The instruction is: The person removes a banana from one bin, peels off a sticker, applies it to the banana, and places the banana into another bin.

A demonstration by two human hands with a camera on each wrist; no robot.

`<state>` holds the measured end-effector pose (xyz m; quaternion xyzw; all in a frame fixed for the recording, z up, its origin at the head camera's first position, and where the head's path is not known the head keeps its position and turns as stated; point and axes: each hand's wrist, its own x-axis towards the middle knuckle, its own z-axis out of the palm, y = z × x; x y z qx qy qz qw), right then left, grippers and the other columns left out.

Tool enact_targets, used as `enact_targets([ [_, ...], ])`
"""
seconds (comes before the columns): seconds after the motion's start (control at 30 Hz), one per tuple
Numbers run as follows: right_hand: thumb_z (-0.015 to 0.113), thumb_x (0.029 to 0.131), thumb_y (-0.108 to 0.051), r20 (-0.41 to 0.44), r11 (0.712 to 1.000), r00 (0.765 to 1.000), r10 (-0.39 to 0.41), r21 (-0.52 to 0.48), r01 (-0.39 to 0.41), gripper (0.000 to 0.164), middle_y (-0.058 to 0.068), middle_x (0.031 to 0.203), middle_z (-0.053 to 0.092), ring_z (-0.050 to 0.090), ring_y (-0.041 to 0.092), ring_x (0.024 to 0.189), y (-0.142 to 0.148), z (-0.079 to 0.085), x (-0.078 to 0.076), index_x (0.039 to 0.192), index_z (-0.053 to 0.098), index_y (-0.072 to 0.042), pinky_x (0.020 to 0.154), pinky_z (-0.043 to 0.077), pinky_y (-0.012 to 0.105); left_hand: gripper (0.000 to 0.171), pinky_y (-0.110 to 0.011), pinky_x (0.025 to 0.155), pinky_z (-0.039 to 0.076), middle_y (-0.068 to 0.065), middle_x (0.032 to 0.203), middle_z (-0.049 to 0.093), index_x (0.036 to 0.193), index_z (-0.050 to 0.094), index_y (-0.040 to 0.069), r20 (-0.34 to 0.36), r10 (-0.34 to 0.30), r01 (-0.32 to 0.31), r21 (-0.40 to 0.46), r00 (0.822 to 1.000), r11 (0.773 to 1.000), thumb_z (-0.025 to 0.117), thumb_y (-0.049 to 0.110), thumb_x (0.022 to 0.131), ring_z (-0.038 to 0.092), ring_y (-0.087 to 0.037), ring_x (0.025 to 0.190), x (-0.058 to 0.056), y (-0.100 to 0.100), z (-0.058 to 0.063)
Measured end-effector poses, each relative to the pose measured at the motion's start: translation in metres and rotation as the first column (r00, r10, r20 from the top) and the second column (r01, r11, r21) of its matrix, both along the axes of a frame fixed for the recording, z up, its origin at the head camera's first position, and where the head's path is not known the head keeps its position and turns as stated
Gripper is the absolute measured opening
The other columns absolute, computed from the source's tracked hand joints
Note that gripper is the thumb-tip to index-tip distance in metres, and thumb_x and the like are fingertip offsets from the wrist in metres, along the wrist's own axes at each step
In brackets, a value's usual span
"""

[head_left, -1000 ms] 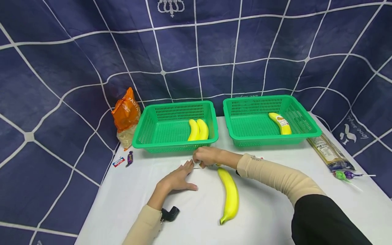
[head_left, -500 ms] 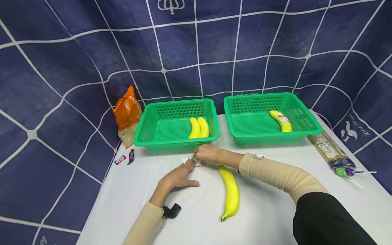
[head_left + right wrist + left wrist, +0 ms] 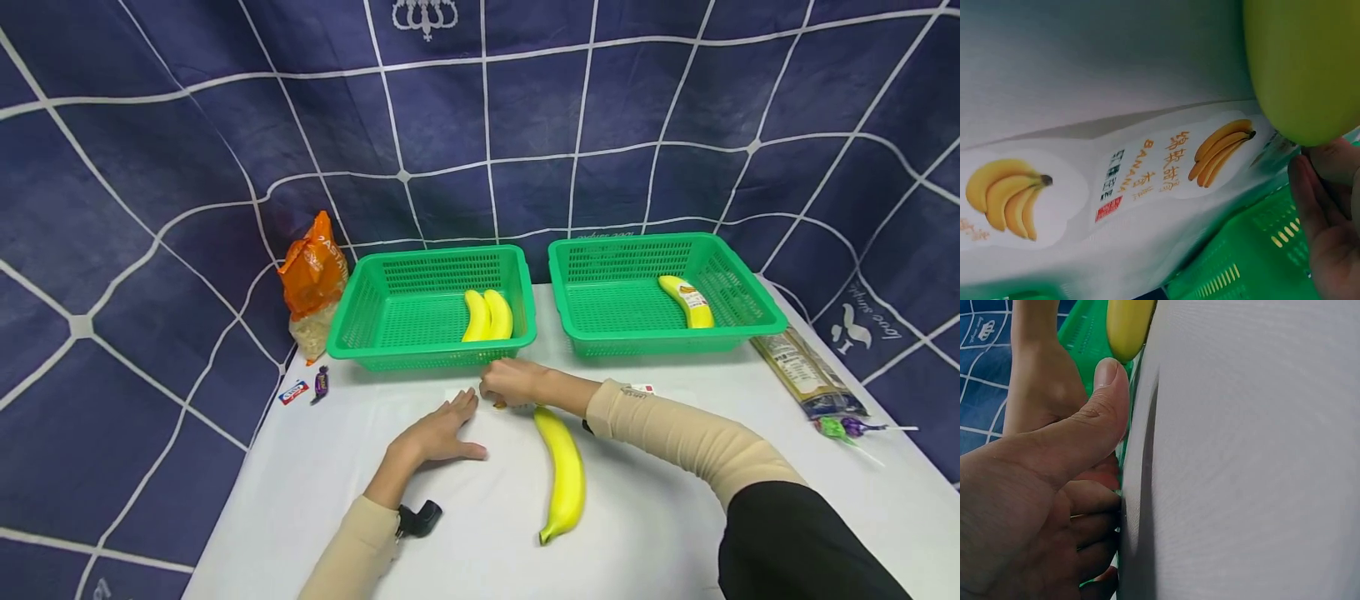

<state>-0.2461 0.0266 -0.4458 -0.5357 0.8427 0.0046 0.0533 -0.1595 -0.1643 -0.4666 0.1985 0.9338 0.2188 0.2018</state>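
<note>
A white strip of banana stickers (image 3: 1141, 181), printed with bananas and lettering, lies on the table under my right hand. My right hand (image 3: 513, 382) pinches at the strip with curled fingers; the right wrist view shows its thumb and fingertips (image 3: 1304, 178) meeting at the strip's edge, partly hidden behind a banana. Flat on the table beside it, my left hand (image 3: 438, 435) has its fingers extended and its thumb spread, fingertips close to the strip. A yellow banana (image 3: 562, 479) lies lengthwise below my right wrist, without a visible sticker.
A green basket (image 3: 431, 354) behind my hands holds two bananas (image 3: 487, 315). Another green basket (image 3: 675, 340), at right, holds a banana with a sticker (image 3: 687, 302). An orange bag (image 3: 313, 271) and wrapped sweets (image 3: 321, 383) are left; a packet (image 3: 810, 375) and lollipops (image 3: 847, 429) right.
My right hand has shifted slightly right, leaving a small gap from my left fingertips. My left hand stays pressed on the table. The banana and baskets have not moved.
</note>
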Motion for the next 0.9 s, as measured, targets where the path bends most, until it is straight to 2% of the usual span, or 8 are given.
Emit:
enact_targets([
  [0.13, 0.078, 0.078, -0.004, 0.043, 1.000, 0.999, -0.001, -0.001, 0.001, 0.018, -0.001, 0.089, 0.070, 0.067, 0.011, 0.082, -0.0004, -0.0030, 0.0007, 0.094, 0.076, -0.013, 0.074, 0.055, 0.018, 0.101, -0.050, 0.122, 0.021, -0.014, 0.163, 0.015, 0.153, 0.026, 0.003, 0.002, -0.015, 0.015, 0.000, 1.000, 1.000, 0.071, 0.057, 0.080, 0.015, -0.034, 0.151, 0.0020, 0.0008, -0.0014],
  [0.2, 0.077, 0.076, -0.001, 0.049, 1.000, 0.999, 0.006, -0.016, -0.005, 0.020, 0.000, 0.089, 0.071, 0.067, 0.012, 0.082, -0.0008, -0.0035, 0.0011, 0.092, 0.075, -0.012, 0.073, 0.055, 0.019, 0.102, -0.049, 0.122, 0.020, -0.014, 0.163, 0.014, 0.154, 0.025, 0.003, 0.002, -0.020, 0.020, 0.000, 1.000, 1.000, 0.071, 0.057, 0.080, 0.015, -0.033, 0.151, 0.0025, 0.0011, -0.0016],
  [0.47, 0.079, 0.077, -0.004, 0.016, 0.999, 0.999, -0.029, -0.013, 0.029, 0.022, -0.001, 0.096, 0.073, 0.070, 0.014, 0.092, -0.0054, -0.0056, 0.0045, 0.097, 0.076, -0.013, 0.081, 0.057, 0.021, 0.106, -0.048, 0.123, 0.017, -0.013, 0.164, 0.011, 0.154, 0.021, 0.003, 0.015, -0.025, 0.024, 0.017, 1.000, 1.000, 0.074, 0.055, 0.078, 0.012, -0.029, 0.152, 0.0047, 0.0011, -0.0050],
  [0.7, 0.078, 0.081, -0.010, 0.011, 0.996, 0.999, -0.031, -0.086, 0.032, 0.013, -0.001, 0.093, 0.073, 0.070, 0.013, 0.088, -0.0029, -0.0067, 0.0056, 0.093, 0.075, -0.012, 0.077, 0.057, 0.020, 0.106, -0.049, 0.122, 0.019, -0.013, 0.164, 0.013, 0.154, 0.023, 0.004, 0.024, -0.021, 0.021, 0.002, 0.999, 1.000, 0.074, 0.055, 0.077, 0.013, -0.031, 0.152, 0.0059, -0.0002, -0.0058],
  [0.8, 0.075, 0.082, -0.004, 0.009, 0.988, 0.999, -0.049, -0.149, 0.050, 0.007, -0.001, 0.086, 0.073, 0.069, 0.012, 0.081, 0.0007, -0.0040, 0.0032, 0.086, 0.075, -0.011, 0.072, 0.056, 0.019, 0.105, -0.049, 0.122, 0.020, -0.013, 0.163, 0.014, 0.153, 0.025, 0.003, 0.011, -0.024, 0.024, -0.009, 1.000, 1.000, 0.074, 0.055, 0.077, 0.014, -0.031, 0.152, 0.0025, -0.0005, -0.0029],
  [0.9, 0.070, 0.080, 0.004, 0.009, 0.977, 0.997, -0.073, -0.202, 0.073, 0.016, -0.001, 0.076, 0.070, 0.064, 0.011, 0.070, 0.0044, -0.0013, -0.0002, 0.076, 0.073, -0.011, 0.064, 0.053, 0.018, 0.104, -0.049, 0.122, 0.019, -0.013, 0.163, 0.015, 0.153, 0.026, 0.003, -0.003, -0.018, 0.018, -0.008, 1.000, 1.000, 0.074, 0.054, 0.077, 0.015, -0.031, 0.152, -0.0017, -0.0008, -0.0002],
])
